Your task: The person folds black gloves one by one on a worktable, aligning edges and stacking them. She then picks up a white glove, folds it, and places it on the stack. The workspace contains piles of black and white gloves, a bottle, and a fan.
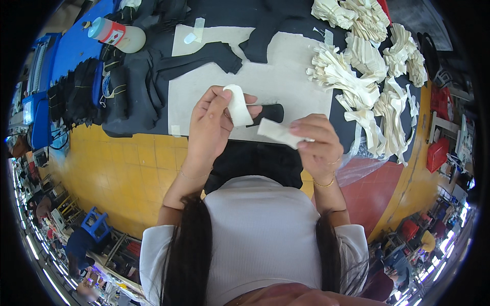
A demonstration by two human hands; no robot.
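My left hand pinches a curved white fabric strip between thumb and fingers, above the near part of the pale sheet. To its right, my right hand grips a second, straighter white fabric piece by one end; its free end points toward the left hand. The two white pieces are apart. Below and between the hands, a small black fabric piece lies on the sheet, partly hidden by the left hand and its strip.
Bundles of cream fabric strips cover the table's right side. Black fabric pieces are piled at the left, with a lidded plastic bottle behind them. More black cloth lies across the sheet. A blue stool stands on the floor at left.
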